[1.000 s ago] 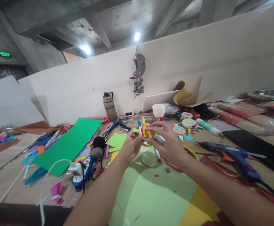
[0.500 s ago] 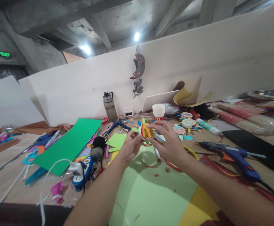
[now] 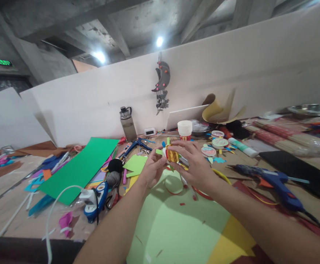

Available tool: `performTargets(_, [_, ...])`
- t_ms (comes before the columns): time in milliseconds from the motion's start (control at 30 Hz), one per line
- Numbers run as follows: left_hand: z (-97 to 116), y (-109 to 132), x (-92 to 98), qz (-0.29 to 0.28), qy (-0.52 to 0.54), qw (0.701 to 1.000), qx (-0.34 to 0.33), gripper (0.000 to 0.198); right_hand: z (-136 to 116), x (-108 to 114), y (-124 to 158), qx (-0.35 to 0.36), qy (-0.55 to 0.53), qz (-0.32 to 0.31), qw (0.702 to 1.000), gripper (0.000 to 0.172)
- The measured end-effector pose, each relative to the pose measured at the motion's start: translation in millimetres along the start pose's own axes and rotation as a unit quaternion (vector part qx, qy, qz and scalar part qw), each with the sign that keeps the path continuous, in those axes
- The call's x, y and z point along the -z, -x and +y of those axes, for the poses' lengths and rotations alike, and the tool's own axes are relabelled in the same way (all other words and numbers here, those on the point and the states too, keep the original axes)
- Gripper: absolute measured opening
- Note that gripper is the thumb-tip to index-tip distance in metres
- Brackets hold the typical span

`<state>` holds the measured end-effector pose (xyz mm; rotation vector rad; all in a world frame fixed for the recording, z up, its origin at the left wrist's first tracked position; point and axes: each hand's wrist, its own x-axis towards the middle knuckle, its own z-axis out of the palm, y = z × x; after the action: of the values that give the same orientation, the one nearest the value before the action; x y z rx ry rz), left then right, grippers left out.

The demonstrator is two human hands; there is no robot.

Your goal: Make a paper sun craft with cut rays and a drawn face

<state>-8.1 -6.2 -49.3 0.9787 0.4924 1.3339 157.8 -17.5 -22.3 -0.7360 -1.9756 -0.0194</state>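
A small craft piece [image 3: 172, 156] is held up between both hands over the light green sheet [image 3: 182, 223]. Yellow yarn or cord is wound about one end, a white and red band sits beside it, and green and blue tabs stick out around it. My left hand [image 3: 153, 169] pinches the banded end between thumb and fingers. On the other side, my right hand [image 3: 194, 164] curves its fingers over the yellow winding, touching it. Those fingers partly cover the piece. Just below lies a round light green disc [image 3: 173, 182] with a red edge.
A blue hot glue gun [image 3: 275, 183] lies at right beside a black pad [image 3: 300, 172]. Behind the hands stand white paper cups [image 3: 185, 128] and a bottle [image 3: 128, 126]. Leftward are a dark green sheet [image 3: 80, 172], yarn balls [image 3: 115, 165] and a corded blue power strip [image 3: 95, 205].
The right fingers have closed farther over the yellow winding, and the piece has turned slightly in the hands. The left hand keeps its grip.
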Motion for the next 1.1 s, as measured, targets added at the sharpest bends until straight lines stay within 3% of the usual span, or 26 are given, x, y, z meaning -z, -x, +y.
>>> performTargets(300, [-3.4,0.0,2.3,0.031,0.003,1.000,0.000,0.032,2.2,-1.7,1.2,-0.044,-0.041,0.017,0.998,0.037])
performTargets(500, [3.7,4.1,-4.9,-0.013,0.005,1.000,-0.001,0.049,7.8,-5.7,4.6,-0.115,-0.117,0.054,0.985,0.043])
performTargets(633, [4.9,4.1,-6.3,0.004,-0.007,1.000,-0.008,0.058,4.1,-6.2,4.9,-0.109,-0.117,0.042,0.986,0.040])
performTargets(1100, [6.4,4.1,-10.5,0.003,-0.030,0.999,-0.041,0.051,2.6,-6.2,5.8,-0.093,-0.111,0.022,0.989,0.045])
